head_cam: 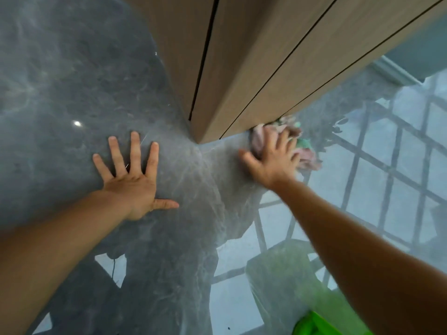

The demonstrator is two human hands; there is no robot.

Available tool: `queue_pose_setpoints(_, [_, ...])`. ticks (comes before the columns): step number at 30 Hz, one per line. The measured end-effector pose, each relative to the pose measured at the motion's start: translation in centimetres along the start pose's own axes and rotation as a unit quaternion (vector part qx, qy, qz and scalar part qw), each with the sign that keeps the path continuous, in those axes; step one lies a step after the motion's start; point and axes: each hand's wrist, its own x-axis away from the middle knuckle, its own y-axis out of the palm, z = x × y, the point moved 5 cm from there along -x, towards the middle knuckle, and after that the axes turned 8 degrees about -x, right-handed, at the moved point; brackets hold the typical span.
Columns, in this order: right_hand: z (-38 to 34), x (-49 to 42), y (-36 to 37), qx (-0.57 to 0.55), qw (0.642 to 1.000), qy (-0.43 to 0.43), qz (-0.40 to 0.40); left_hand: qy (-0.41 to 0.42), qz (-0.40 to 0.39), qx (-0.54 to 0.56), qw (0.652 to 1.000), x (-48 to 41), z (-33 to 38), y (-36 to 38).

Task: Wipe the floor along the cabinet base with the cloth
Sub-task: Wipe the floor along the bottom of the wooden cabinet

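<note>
A crumpled pink and green cloth (pixel 303 146) lies on the glossy grey stone floor (pixel 72 81), pressed against the base of the wooden cabinet (pixel 254 68), just right of its corner. My right hand (pixel 273 158) lies flat on top of the cloth with fingers spread, covering its left part. My left hand (pixel 134 175) rests palm down on the bare floor left of the cabinet corner, fingers apart and holding nothing.
The cabinet corner (pixel 198 141) juts toward me between the two hands. The shiny floor mirrors a window grid (pixel 387 170) on the right. A bright green object (pixel 312 325) sits at the bottom right edge.
</note>
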Motion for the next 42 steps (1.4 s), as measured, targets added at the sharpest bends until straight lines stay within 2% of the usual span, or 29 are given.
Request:
queue_pose_setpoints(4, [-8.2,8.9,6.2,-0.020,0.983,-0.175,-0.046,0.010,0.036,0.000,0.999,-0.4,0.1,0.2])
queue_pose_setpoints(7, [-10.9,11.0,7.1,-0.051,0.976,-0.203,-0.069,0.027,0.088,0.019,0.996,-0.3,-0.4,0.8])
queue_pose_setpoints(11, [-10.3,11.1,5.7,-0.056,0.965,-0.239,-0.091,0.051,0.209,0.032,0.976,0.9,-2.2,0.2])
queue_pose_setpoints(13, [-10.7,12.3,6.0,-0.027,0.952,-0.285,-0.109,0.015,0.277,0.057,0.959,1.1,-4.9,-0.6])
queue_pose_setpoints(15, [-12.0,12.8,7.0,0.001,0.941,-0.314,-0.129,-0.084,0.315,0.110,0.939,0.8,-9.1,-0.7])
queue_pose_setpoints(18, [-15.9,10.3,8.3,0.022,0.941,-0.313,-0.130,-0.188,0.332,0.149,0.912,0.3,-13.0,0.4])
queue_pose_setpoints(22, [-22.3,2.6,8.0,0.051,0.946,-0.311,-0.081,-0.201,0.370,0.118,0.899,0.4,-13.2,1.2])
queue_pose_setpoints(26, [-29.4,-7.6,7.1,-0.004,0.958,-0.281,-0.058,-0.211,0.372,0.111,0.897,-0.1,-13.4,1.7])
queue_pose_setpoints(29, [-33.1,-10.2,7.1,-0.025,0.968,-0.246,-0.033,-0.218,0.372,0.103,0.896,0.1,-13.4,1.8])
queue_pose_setpoints(31, [-32.8,-8.7,6.8,-0.011,0.965,-0.262,-0.024,-0.220,0.367,0.102,0.898,0.3,-13.5,1.6])
queue_pose_setpoints(34, [-27.5,-3.5,7.1,0.028,0.956,-0.292,-0.027,-0.223,0.366,0.102,0.898,0.3,-13.6,1.7])
queue_pose_setpoints(38, [-20.6,3.8,8.3,0.050,0.966,-0.246,-0.058,-0.218,0.354,0.098,0.904,0.1,-13.6,1.6])
queue_pose_setpoints(40, [-21.9,1.6,8.5,0.061,0.966,-0.247,-0.038,-0.223,0.353,0.097,0.903,0.1,-13.5,1.4])
queue_pose_setpoints(42, [-26.1,-2.5,8.4,0.025,0.965,-0.261,-0.012,-0.222,0.352,0.093,0.905,0.0,-13.7,1.2])
